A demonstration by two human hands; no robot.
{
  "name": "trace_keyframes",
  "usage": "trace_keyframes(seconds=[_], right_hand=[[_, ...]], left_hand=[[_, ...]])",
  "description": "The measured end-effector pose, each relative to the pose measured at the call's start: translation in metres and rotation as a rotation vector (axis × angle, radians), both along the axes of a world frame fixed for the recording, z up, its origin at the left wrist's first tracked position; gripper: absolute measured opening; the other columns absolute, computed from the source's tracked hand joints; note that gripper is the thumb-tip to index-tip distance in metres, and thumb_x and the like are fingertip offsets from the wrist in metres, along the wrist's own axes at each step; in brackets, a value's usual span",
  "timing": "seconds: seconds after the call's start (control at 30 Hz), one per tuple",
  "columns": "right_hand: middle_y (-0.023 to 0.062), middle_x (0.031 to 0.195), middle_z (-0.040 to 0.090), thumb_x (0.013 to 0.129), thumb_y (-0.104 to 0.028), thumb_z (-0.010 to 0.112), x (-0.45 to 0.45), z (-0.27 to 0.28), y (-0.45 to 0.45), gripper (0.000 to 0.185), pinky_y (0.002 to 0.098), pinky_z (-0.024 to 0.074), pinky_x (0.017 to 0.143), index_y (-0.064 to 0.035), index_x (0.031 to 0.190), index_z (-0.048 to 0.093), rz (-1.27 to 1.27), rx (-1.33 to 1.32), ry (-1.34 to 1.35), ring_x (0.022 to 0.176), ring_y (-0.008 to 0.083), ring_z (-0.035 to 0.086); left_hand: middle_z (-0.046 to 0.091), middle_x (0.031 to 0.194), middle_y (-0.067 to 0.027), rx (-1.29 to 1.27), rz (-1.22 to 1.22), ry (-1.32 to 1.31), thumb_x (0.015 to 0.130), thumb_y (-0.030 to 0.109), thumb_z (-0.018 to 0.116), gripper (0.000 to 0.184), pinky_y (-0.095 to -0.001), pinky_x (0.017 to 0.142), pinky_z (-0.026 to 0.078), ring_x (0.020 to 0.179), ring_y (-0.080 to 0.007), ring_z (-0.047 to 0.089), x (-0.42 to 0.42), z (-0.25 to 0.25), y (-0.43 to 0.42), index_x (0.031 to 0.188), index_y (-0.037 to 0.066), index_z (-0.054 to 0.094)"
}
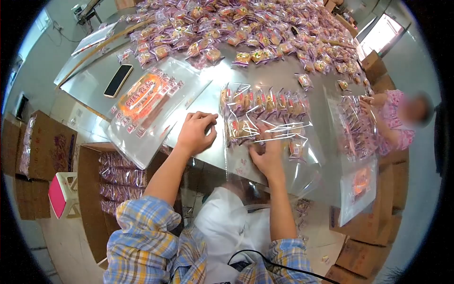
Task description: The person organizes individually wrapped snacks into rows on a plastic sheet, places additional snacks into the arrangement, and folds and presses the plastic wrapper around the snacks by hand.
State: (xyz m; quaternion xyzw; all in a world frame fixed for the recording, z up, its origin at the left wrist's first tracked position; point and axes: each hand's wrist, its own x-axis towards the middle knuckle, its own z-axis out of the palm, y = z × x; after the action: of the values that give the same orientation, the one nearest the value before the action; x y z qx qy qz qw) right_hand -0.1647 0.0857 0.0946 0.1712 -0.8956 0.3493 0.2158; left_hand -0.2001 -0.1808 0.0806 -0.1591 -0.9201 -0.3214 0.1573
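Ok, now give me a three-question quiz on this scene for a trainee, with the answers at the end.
1. Which is at the purple-and-clear wrapped packets in the clear plastic bag: the person's left hand or right hand?
2. True or false: the black-screened rectangular phone lies on the grey metal table.
3. What colour is the top of the white-legged stool?
A. Blue
B. Pink
C. Black

Key: 1. Right hand; 2. True; 3. B.
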Motion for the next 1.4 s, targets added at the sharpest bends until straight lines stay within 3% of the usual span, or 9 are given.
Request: trace_keyframes(seconds=[0.27,0.47,0.8,1.0,1.1,1.2,1.23,1.33,1.4], right_hand=[[0.0184,0.132,0.062,0.086,-0.019,0.083,-0.01,-0.038,-0.008,0.039,0.0436,0.0531,0.098,-0.0075,0.121,0.072,-0.105,-0.182,0.044,0.115,0.039,0.065],[0.0196,0.138,0.058,0.084,-0.032,0.083,-0.001,-0.014,-0.022,0.047,0.0495,0.0505,0.103,-0.0059,0.121,0.072,-0.077,0.078,0.095,0.124,0.0415,0.058],[0.0172,0.143,0.054,0.078,-0.013,0.083,-0.007,-0.037,-0.024,0.045,0.0492,0.0461,0.109,-0.0066,0.121,0.072,-0.079,0.027,0.171,0.131,0.0397,0.054],[0.0216,0.146,0.052,0.08,-0.004,0.076,-0.011,-0.04,-0.017,0.066,0.0488,0.0472,0.11,-0.0028,0.142,0.053,-0.005,-0.207,0.091,0.134,0.0417,0.053],[0.0242,0.142,0.055,0.086,-0.004,0.073,-0.012,-0.045,-0.016,0.07,0.0469,0.0484,0.11,-0.0022,0.15,0.044,-0.072,-0.318,0.07,0.136,0.0394,0.054],[0.0258,0.139,0.058,0.093,-0.01,0.072,-0.002,-0.035,-0.022,0.064,0.0451,0.0495,0.109,-0.0014,0.15,0.043,-0.14,-0.453,-0.24,0.136,0.0364,0.056],[0.0284,0.14,0.059,0.098,-0.018,0.071,-0.004,-0.037,-0.023,0.064,0.0459,0.0477,0.111,0.0004,0.151,0.041,-0.123,-0.353,-0.162,0.135,0.0391,0.058],[0.0292,0.15,0.052,0.096,-0.016,0.07,0.002,-0.024,-0.017,0.065,0.0459,0.0444,0.114,0.0007,0.152,0.04,-0.071,-0.213,-0.271,0.138,0.0428,0.053],[0.0261,0.157,0.047,0.089,-0.019,0.075,0.0,-0.029,-0.01,0.075,0.0505,0.0384,0.118,-0.0009,0.153,0.041,-0.057,-0.12,-0.099,0.142,0.0447,0.047]], left_hand=[[0.076,0.106,-0.0033,0.001,0.004,0.007,0.088,0.014,0.065,0.03,-0.0399,0.104,0.045,0.109,-0.0227,0.065,0.0,-0.002,0.001,0.116,0.009,0.074],[0.077,0.104,-0.0036,-0.005,0.014,-0.006,0.088,0.014,0.064,0.031,-0.0399,0.104,0.045,0.109,-0.0221,0.065,0.001,0.001,0.002,0.117,0.008,0.074],[0.077,0.102,-0.0036,-0.002,0.008,0.019,0.088,0.013,0.064,0.03,-0.0388,0.102,0.045,0.107,-0.0216,0.066,0.001,0.001,0.002,0.116,0.008,0.074],[0.077,0.104,-0.0029,0.016,0.018,0.028,0.087,0.012,0.065,0.029,-0.0388,0.101,0.045,0.107,-0.0217,0.066,0.002,0.001,0.003,0.115,0.008,0.075],[0.076,0.104,-0.003,0.022,0.013,0.014,0.087,0.011,0.066,0.029,-0.0387,0.101,0.045,0.106,-0.0217,0.066,0.002,0.001,0.003,0.115,0.008,0.075],[0.076,0.103,-0.0035,-0.001,0.0,0.03,0.087,0.012,0.066,0.03,-0.0389,0.101,0.046,0.106,-0.0226,0.066,-0.001,-0.004,0.001,0.115,0.009,0.075],[0.076,0.103,-0.0043,0.012,0.019,0.026,0.086,0.012,0.067,0.029,-0.0394,0.101,0.046,0.106,-0.0239,0.065,-0.001,-0.005,0.001,0.114,0.009,0.075],[0.076,0.108,-0.005,0.0,0.039,0.027,0.086,0.014,0.068,0.024,-0.0404,0.102,0.046,0.107,-0.0249,0.065,0.0,-0.004,0.003,0.108,0.009,0.076],[0.076,0.109,-0.0049,0.003,0.028,0.038,0.086,0.014,0.068,0.023,-0.0404,0.102,0.046,0.108,-0.025,0.065,0.0,-0.002,0.003,0.107,0.008,0.076]])
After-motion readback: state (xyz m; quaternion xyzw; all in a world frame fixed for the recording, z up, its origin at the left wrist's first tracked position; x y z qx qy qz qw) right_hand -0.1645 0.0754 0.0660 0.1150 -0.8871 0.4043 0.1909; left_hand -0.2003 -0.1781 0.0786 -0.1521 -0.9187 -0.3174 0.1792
